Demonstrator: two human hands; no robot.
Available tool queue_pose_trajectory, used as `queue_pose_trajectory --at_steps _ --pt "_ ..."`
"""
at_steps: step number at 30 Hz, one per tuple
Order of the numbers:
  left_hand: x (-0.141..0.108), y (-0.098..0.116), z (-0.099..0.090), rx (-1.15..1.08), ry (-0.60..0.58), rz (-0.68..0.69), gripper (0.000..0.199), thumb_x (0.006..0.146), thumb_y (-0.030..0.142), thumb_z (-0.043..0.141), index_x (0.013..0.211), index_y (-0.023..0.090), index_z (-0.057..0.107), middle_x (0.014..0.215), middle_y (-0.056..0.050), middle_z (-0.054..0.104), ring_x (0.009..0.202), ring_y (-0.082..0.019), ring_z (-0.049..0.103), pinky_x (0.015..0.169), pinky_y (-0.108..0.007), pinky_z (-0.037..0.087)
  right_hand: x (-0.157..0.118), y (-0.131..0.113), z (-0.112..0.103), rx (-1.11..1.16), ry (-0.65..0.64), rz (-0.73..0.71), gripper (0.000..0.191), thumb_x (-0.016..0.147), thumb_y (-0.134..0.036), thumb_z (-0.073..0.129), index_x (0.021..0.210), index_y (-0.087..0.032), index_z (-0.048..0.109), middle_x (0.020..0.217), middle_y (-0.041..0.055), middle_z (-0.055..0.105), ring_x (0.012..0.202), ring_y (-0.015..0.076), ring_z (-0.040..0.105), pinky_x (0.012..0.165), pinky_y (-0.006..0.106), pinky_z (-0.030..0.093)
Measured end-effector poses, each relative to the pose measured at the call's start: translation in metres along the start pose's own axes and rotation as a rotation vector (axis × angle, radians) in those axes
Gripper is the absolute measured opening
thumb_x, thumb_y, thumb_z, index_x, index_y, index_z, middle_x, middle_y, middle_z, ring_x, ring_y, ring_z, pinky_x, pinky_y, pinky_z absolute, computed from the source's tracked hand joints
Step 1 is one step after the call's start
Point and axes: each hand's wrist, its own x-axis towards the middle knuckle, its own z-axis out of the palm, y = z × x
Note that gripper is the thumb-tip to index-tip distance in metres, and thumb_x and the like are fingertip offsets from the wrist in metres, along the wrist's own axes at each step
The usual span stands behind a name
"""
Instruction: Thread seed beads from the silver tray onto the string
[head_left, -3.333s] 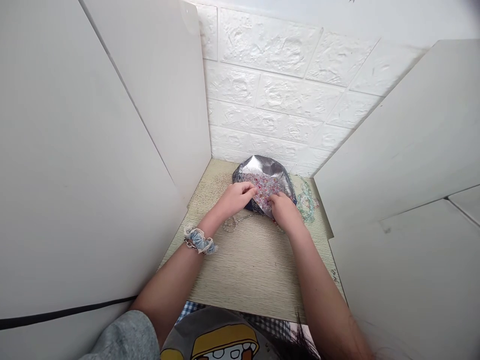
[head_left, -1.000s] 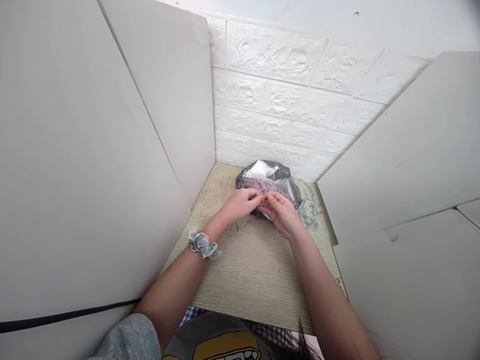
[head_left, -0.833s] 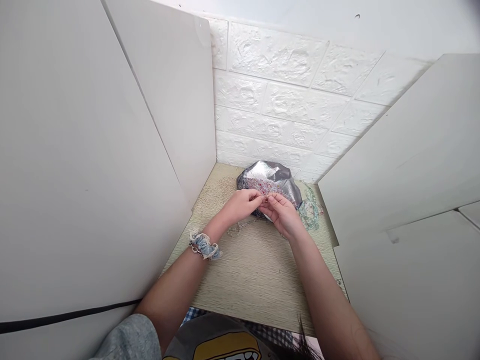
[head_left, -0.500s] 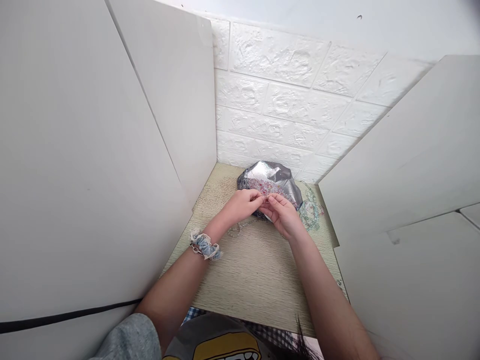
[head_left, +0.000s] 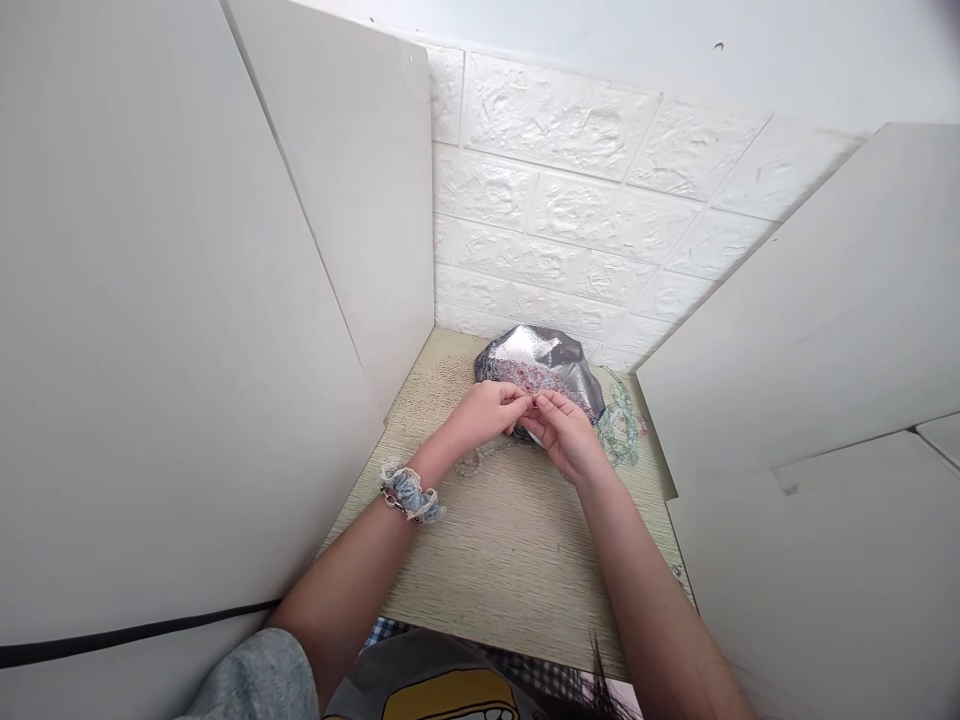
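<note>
Beads (head_left: 531, 376), pink and clear, in a loose heap inside the silvery bag. Nearest, wood-grained counter (head_left: 495, 570), then ruffled blue scrunchie (head_left: 412, 494) and chain on the left wrist. Just below the hands, a pale beaded strand (head_left: 471, 463). At the bag's front edge, left grip (head_left: 484, 412) and right grip (head_left: 568, 436) meeting fingertip to fingertip, both pinched on a tiny piece (head_left: 534, 401), likely a bead but too small to be sure: fine fingertip work, by the look of it. Farther, silvery bag (head_left: 579, 378), green strands (head_left: 621, 430) beside it, then white brick-pattern wall (head_left: 585, 215).
</note>
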Motion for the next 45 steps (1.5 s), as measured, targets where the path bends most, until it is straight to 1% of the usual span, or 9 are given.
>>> queue_pose_trajectory --at_steps 7,15,20,29,35,42,45 --pt "0.000 0.002 0.002 -0.065 0.015 0.014 0.034 0.073 0.039 0.038 0.052 0.014 0.046 0.046 0.002 0.047 0.044 -0.007 0.040 0.045 -0.020 0.032 -0.002 -0.002 0.007 0.060 0.027 -0.001 0.012 0.064 -0.024 0.064 0.067 -0.016 0.055 0.069 -0.0010 0.060 0.068 0.0078 0.058 0.069 0.020 0.048" --pt "0.001 0.001 0.003 -0.117 0.033 -0.005 0.031 0.073 0.038 0.040 0.066 0.013 0.057 0.047 0.003 0.046 0.045 -0.006 0.039 0.044 -0.019 0.031 -0.003 0.001 0.012 0.211 0.059 -0.025 0.005 0.066 -0.017 0.062 0.067 -0.016 0.058 0.068 -0.0018 0.061 0.068 0.0074 0.058 0.066 0.017 0.050" --pt "0.001 0.001 0.003 -0.118 0.046 -0.009 0.031 0.073 0.037 0.041 0.068 0.013 0.059 0.047 0.003 0.045 0.045 -0.006 0.040 0.044 -0.019 0.031 -0.003 0.002 0.015 0.266 0.083 -0.017 0.004 0.065 -0.016 0.062 0.067 -0.016 0.058 0.067 -0.0013 0.062 0.067 0.0077 0.059 0.064 0.017 0.051" --pt "0.001 0.004 0.003 -0.110 0.079 -0.027 0.029 0.071 0.035 0.043 0.066 0.013 0.059 0.048 0.003 0.047 0.045 -0.007 0.041 0.045 -0.019 0.032 -0.004 0.002 0.017 0.268 0.083 -0.014 0.008 0.063 -0.016 0.064 0.068 -0.016 0.057 0.068 -0.0024 0.061 0.068 0.0070 0.059 0.064 0.016 0.051" --pt "0.000 0.005 0.002 -0.105 0.076 -0.032 0.028 0.071 0.035 0.043 0.065 0.013 0.059 0.048 0.003 0.047 0.045 -0.006 0.041 0.045 -0.019 0.032 -0.004 0.002 0.017 0.266 0.082 -0.014 0.007 0.063 -0.016 0.063 0.067 -0.016 0.057 0.068 -0.0022 0.061 0.067 0.0071 0.059 0.064 0.016 0.051" --pt "0.000 0.003 0.003 -0.089 0.080 -0.040 0.029 0.070 0.037 0.042 0.067 0.013 0.060 0.050 0.002 0.049 0.047 -0.007 0.043 0.045 -0.020 0.031 -0.004 0.002 0.017 0.250 0.086 -0.012 0.008 0.063 -0.017 0.064 0.067 -0.016 0.056 0.068 -0.0021 0.060 0.067 0.0072 0.058 0.064 0.016 0.050" --pt "0.000 0.002 0.003 -0.073 0.083 -0.038 0.029 0.070 0.037 0.042 0.065 0.014 0.059 0.050 0.002 0.049 0.047 -0.007 0.042 0.045 -0.020 0.031 -0.004 0.003 0.017 0.223 0.076 -0.018 0.009 0.063 -0.018 0.064 0.067 -0.016 0.055 0.068 -0.0021 0.059 0.067 0.0073 0.058 0.064 0.017 0.050"
